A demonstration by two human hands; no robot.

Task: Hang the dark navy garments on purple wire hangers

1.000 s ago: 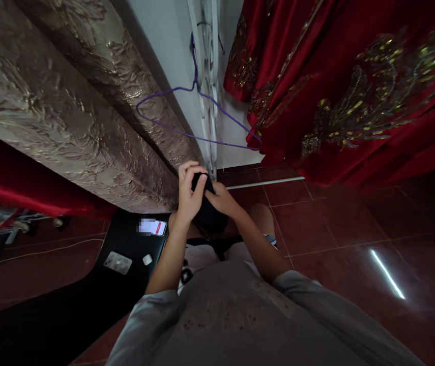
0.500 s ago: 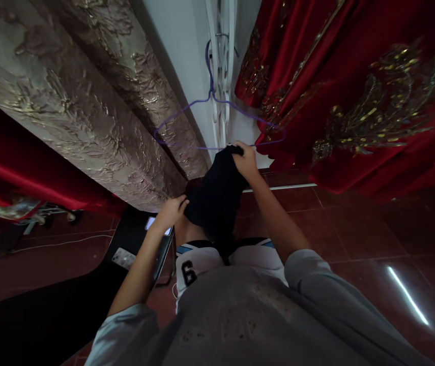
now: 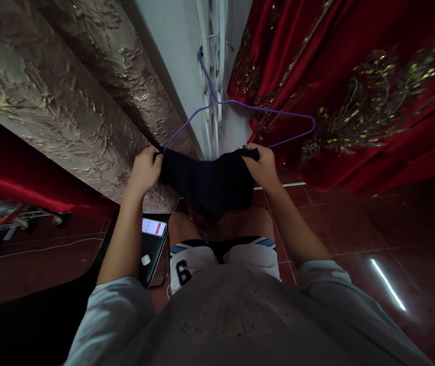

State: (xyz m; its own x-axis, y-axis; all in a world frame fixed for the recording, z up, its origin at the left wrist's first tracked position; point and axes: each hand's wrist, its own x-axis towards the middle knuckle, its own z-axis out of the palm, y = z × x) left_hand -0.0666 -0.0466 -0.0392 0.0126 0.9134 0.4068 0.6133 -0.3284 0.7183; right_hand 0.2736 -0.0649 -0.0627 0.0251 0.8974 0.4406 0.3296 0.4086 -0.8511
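Note:
A dark navy garment (image 3: 209, 183) is stretched between my two hands; its exact kind cannot be made out. My left hand (image 3: 145, 169) is closed on its upper left corner. My right hand (image 3: 265, 165) grips the upper right edge, thumb on the near side. A purple wire hanger (image 3: 236, 102) hangs by its hook from the white rack. The hanger's left arm runs down to the cloth beside my left hand, and its end there is hidden. Its right end sticks out past my right hand, bare. The garment covers most of the lower bar.
Beige textured curtains (image 3: 98, 112) hang at the left, and a red curtain with gold sequins (image 3: 354, 107) at the right. The white metal rack (image 3: 211, 66) stands between them. A lit phone (image 3: 153, 227) and a small white case (image 3: 146, 260) lie on a black seat (image 3: 152, 244).
My left hand has moved up and left, spreading the garment wide. The hanger has swung right and its left end has gone behind or into the cloth. My right hand has moved slightly right.

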